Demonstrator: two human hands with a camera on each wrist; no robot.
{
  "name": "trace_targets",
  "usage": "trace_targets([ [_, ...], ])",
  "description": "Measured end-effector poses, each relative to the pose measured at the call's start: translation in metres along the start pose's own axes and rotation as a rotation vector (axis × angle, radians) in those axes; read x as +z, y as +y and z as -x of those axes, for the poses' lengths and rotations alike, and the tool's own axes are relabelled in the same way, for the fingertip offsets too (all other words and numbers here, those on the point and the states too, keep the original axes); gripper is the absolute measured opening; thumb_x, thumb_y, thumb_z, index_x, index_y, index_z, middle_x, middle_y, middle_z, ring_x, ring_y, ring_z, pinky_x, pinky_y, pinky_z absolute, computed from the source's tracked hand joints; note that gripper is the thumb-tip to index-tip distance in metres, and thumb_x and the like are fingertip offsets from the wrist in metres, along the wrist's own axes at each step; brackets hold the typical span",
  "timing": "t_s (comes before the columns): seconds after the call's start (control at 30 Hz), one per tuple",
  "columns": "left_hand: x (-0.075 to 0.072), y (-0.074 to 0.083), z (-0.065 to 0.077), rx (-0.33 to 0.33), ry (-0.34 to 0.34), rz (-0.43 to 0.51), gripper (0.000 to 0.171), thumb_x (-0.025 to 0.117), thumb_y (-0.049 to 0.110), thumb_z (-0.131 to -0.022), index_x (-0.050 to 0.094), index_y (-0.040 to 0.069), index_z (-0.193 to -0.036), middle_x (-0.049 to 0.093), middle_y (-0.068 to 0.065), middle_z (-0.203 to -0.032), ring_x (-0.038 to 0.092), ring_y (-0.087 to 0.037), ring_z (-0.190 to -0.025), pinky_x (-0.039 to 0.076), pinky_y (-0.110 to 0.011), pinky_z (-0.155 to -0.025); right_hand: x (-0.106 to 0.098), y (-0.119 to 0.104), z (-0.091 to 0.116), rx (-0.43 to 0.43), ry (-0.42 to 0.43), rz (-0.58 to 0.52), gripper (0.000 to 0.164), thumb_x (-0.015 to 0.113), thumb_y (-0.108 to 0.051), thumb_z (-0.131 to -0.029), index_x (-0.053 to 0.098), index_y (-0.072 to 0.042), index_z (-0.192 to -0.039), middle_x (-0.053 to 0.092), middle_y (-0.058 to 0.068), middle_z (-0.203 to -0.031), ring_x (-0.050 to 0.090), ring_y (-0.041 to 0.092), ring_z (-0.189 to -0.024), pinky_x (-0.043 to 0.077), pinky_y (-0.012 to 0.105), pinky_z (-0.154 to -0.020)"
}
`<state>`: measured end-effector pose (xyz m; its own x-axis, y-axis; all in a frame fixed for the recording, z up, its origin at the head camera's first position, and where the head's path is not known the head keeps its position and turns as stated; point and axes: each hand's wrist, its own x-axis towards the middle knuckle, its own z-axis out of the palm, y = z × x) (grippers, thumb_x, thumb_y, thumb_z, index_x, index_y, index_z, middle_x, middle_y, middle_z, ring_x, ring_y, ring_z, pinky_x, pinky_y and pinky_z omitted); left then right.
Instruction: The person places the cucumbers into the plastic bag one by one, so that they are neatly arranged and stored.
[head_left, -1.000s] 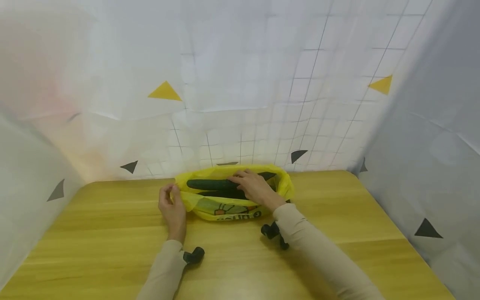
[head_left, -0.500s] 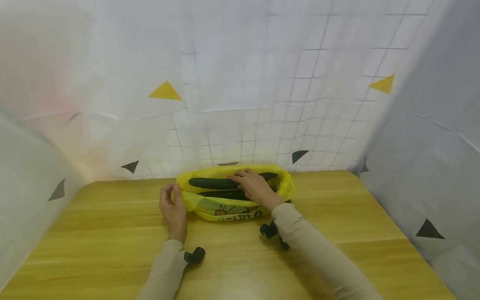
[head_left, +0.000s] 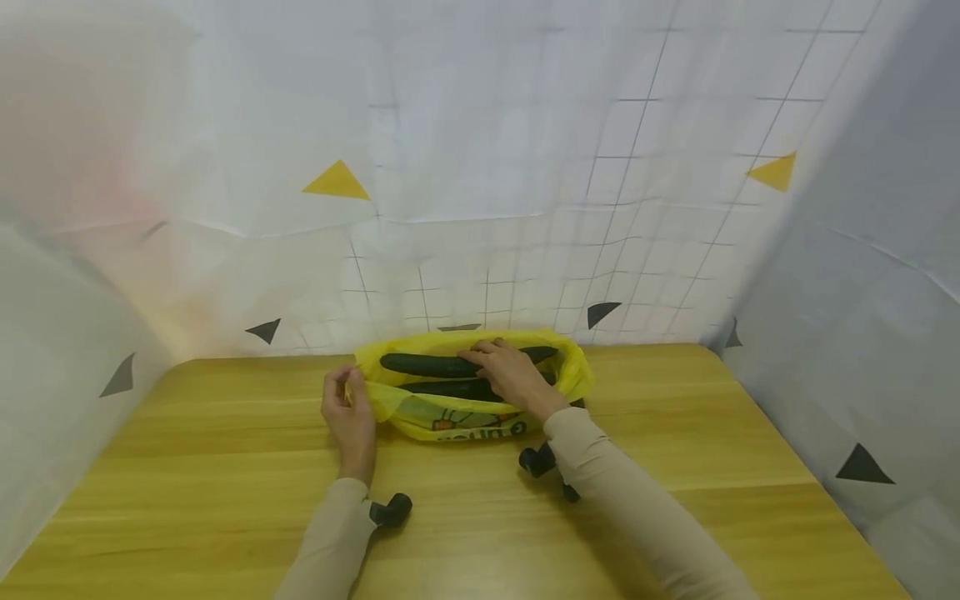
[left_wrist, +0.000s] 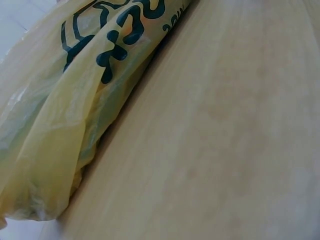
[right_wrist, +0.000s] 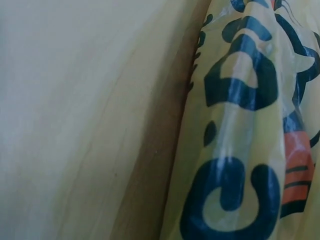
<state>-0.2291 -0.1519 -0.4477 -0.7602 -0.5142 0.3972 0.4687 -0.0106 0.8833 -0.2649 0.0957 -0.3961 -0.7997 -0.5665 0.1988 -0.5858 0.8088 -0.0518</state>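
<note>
A yellow plastic bag (head_left: 390, 410) with printed letters lies with its mouth spread wide near the back of the table. Inside it are two long dark green cucumbers, an upper cucumber (head_left: 423, 365) and a lower cucumber (head_left: 450, 389), side by side. My left hand (head_left: 352, 421) pinches the bag's rim at its left end. Reaching into the mouth, my right hand (head_left: 513, 375) grips the upper cucumber near its middle, fingers over its top. The left wrist view has the bag's outer side (left_wrist: 65, 110) but not the hand; the right wrist view has its printed front (right_wrist: 240, 130).
The wooden table (head_left: 465, 533) carries the bag near its back edge. A pale back wall (head_left: 465, 167) with grid lines and coloured triangles rises right behind the bag. Dark wrist-camera mounts (head_left: 392, 510) stick out from both sleeves.
The head view has shifted very slightly. Both hands keep their places at the bag's rim and on the upper cucumber.
</note>
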Motion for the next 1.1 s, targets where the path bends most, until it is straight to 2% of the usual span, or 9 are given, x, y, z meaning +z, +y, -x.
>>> trace_targets([
  [0.13, 0.000, -0.001, -0.002, -0.002, -0.004, -0.005, 0.030, 0.052, 0.018, -0.097, 0.054, -0.008, -0.110, 0.056, -0.006, -0.103, 0.054, -0.011, -0.101, 0.043, -0.014, -0.086, 0.001, 0.000, -0.001, 0.006, 0.003, 0.002, 0.055, 0.057, -0.001, -0.091, 0.046, -0.024, -0.140, 0.052, 0.002, -0.134, 0.051, 0.023, -0.118, 0.051, 0.036, -0.086],
  [0.37, 0.001, -0.003, -0.001, -0.008, 0.020, -0.010, 0.030, 0.054, 0.028, -0.096, 0.057, 0.000, -0.107, 0.056, 0.001, -0.101, 0.056, -0.012, -0.101, 0.044, -0.016, -0.088, 0.004, 0.001, -0.004, 0.014, 0.009, -0.040, 0.050, 0.058, -0.006, -0.092, 0.048, -0.023, -0.138, 0.053, 0.002, -0.134, 0.052, 0.024, -0.117, 0.051, 0.037, -0.087],
  [0.57, 0.001, -0.004, 0.000, -0.007, 0.020, -0.006, 0.032, 0.054, 0.028, -0.096, 0.057, -0.002, -0.106, 0.056, 0.001, -0.098, 0.054, -0.012, -0.100, 0.044, -0.016, -0.086, 0.010, 0.006, -0.005, 0.020, 0.027, -0.159, 0.042, 0.059, -0.013, -0.093, 0.053, -0.020, -0.134, 0.056, 0.003, -0.133, 0.054, 0.024, -0.118, 0.042, 0.041, -0.103],
  [0.7, 0.002, 0.013, 0.005, -0.014, -0.006, -0.003, 0.030, 0.052, 0.020, -0.097, 0.055, -0.008, -0.108, 0.055, -0.006, -0.099, 0.054, -0.013, -0.099, 0.044, -0.013, -0.085, 0.014, 0.011, -0.005, 0.026, 0.044, -0.270, 0.040, 0.061, -0.012, -0.092, 0.056, -0.018, -0.131, 0.058, 0.003, -0.130, 0.055, 0.024, -0.118, 0.036, 0.043, -0.109],
  [0.8, 0.003, 0.026, 0.008, -0.033, -0.023, -0.006, 0.028, 0.051, 0.015, -0.097, 0.054, -0.010, -0.110, 0.055, -0.010, -0.100, 0.054, -0.014, -0.100, 0.044, -0.013, -0.085, 0.019, 0.015, -0.006, 0.042, 0.052, -0.352, 0.038, 0.062, -0.013, -0.091, 0.058, -0.019, -0.128, 0.059, 0.002, -0.128, 0.054, 0.023, -0.118, 0.039, 0.042, -0.106],
  [1.1, 0.004, 0.029, 0.008, -0.034, -0.027, -0.032, 0.029, 0.051, 0.018, -0.098, 0.055, -0.009, -0.110, 0.056, -0.011, -0.102, 0.054, -0.010, -0.099, 0.044, -0.013, -0.085, 0.025, 0.024, -0.010, 0.039, 0.063, -0.488, 0.034, 0.064, -0.015, -0.089, 0.062, -0.015, -0.124, 0.062, 0.004, -0.125, 0.056, 0.024, -0.117, 0.046, 0.041, -0.098],
])
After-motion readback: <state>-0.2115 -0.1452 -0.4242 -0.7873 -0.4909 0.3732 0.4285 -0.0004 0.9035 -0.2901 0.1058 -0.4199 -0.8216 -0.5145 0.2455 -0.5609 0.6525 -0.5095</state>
